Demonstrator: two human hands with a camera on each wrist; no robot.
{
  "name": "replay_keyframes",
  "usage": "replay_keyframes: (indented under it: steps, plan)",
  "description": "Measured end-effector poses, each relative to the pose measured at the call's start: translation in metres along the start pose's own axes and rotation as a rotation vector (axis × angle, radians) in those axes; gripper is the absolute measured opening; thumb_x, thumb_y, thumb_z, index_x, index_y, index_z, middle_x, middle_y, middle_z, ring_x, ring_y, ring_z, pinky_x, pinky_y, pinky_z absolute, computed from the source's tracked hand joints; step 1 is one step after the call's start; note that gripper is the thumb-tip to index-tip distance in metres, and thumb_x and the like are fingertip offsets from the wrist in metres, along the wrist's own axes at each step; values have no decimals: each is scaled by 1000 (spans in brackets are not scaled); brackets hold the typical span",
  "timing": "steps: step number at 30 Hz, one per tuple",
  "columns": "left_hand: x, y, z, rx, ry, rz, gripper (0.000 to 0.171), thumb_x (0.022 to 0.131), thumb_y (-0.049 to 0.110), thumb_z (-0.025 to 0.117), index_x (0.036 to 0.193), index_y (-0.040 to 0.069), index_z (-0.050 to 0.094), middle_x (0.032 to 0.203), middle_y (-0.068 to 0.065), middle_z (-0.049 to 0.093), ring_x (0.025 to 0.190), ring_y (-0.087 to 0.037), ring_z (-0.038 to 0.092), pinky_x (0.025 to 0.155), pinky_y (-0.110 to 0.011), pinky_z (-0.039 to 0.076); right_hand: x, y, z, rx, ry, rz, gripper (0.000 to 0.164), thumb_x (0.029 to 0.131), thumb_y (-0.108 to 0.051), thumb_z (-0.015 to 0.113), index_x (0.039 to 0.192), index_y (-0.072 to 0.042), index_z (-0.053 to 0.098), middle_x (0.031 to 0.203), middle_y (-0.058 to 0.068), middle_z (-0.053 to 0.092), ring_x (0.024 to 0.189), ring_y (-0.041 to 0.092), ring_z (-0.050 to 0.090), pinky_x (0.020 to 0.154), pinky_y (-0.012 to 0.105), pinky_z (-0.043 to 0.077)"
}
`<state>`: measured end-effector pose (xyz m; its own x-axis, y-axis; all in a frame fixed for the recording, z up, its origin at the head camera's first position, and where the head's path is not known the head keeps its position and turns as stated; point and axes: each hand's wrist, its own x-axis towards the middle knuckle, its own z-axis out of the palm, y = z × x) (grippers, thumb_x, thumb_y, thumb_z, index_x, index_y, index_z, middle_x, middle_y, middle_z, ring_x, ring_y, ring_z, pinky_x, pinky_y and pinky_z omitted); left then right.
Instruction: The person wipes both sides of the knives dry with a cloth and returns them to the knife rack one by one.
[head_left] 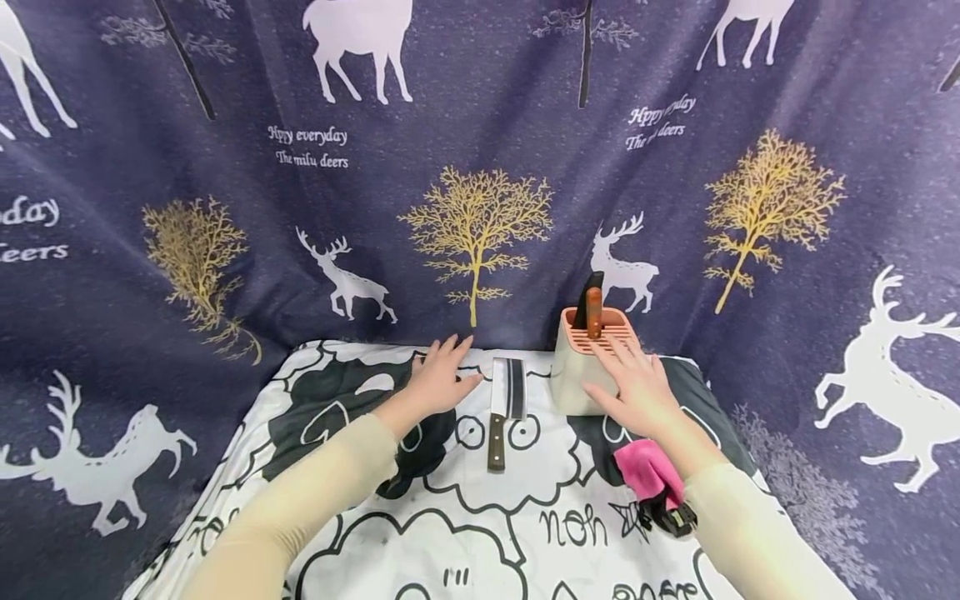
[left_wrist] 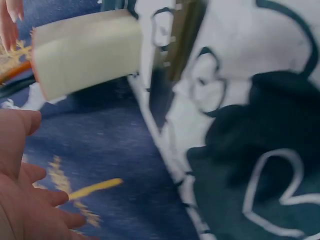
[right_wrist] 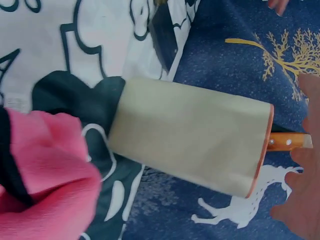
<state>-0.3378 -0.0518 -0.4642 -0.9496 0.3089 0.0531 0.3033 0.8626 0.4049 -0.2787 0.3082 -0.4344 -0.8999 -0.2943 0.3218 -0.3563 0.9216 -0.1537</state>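
- Head: A shiny metal cleaver with a brown handle [head_left: 504, 410] lies on the black-and-white cloth [head_left: 480, 496]. At its ten o'clock, the left hand [head_left: 438, 377] is spread wide, empty. At two o'clock, the right hand [head_left: 636, 388] is spread and empty by a cream, boxy knife holder [head_left: 574, 385].
- Left wrist: The left hand sits at eight o'clock.
- Right wrist: An orange-brown knife handle [right_wrist: 286, 141] points to three o'clock.
- It looks like reaching; gripping would need curled fingers.
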Motion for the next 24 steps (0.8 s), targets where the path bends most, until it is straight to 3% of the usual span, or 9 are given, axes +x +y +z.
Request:
replay_keyframes:
  steps: [7, 10, 12, 16, 19, 24]
  plan:
    - [0, -17, 42, -87, 0, -73, 70, 100, 50, 57, 158, 14, 40, 154, -16, 52, 141, -38, 51, 112, -59, 46, -29, 14, 15, 22, -10, 80, 77, 97, -55, 63, 161, -21, 35, 167, 19, 29, 153, 50, 24, 110, 84, 20]
    - [1, -18, 59, -138, -9, -95, 64, 99, 49, 58, 151, 11, 49, 137, -15, 64, 126, -32, 63, 105, -50, 53, -44, 21, 25, 46, -10, 123, 78, 97, -56, 63, 160, -17, 37, 166, 21, 30, 151, 52, 25, 109, 84, 22]
    - [2, -18, 71, -174, -39, -122, 61, 99, 48, 59, 147, 12, 52, 119, -11, 72, 107, -27, 70, 94, -46, 57, -55, 26, 34, 60, -9, 155, 78, 97, -56, 62, 159, -15, 38, 165, 24, 31, 150, 54, 27, 108, 83, 23]
    - [1, -16, 90, -245, -79, -181, 50, 97, 46, 65, 133, 12, 59, 106, -7, 74, 89, -22, 69, 80, -41, 57, -77, 34, 57, 65, 1, 212, 76, 96, -51, 66, 156, -13, 41, 160, 28, 36, 145, 57, 33, 103, 84, 32]
    - [2, -16, 101, -274, -81, -215, 44, 94, 47, 67, 119, 11, 62, 107, -8, 72, 87, -22, 66, 75, -38, 55, -92, 38, 76, 73, -1, 254, 75, 94, -48, 68, 155, -12, 42, 158, 29, 39, 141, 58, 37, 99, 84, 36]
    - [1, -14, 113, -344, -117, -267, 36, 92, 49, 67, 96, 14, 60, 88, -4, 65, 76, -20, 60, 64, -33, 48, -110, 36, 93, 80, -65, 342, 73, 95, -47, 67, 155, -11, 43, 157, 30, 40, 141, 57, 38, 102, 87, 29]
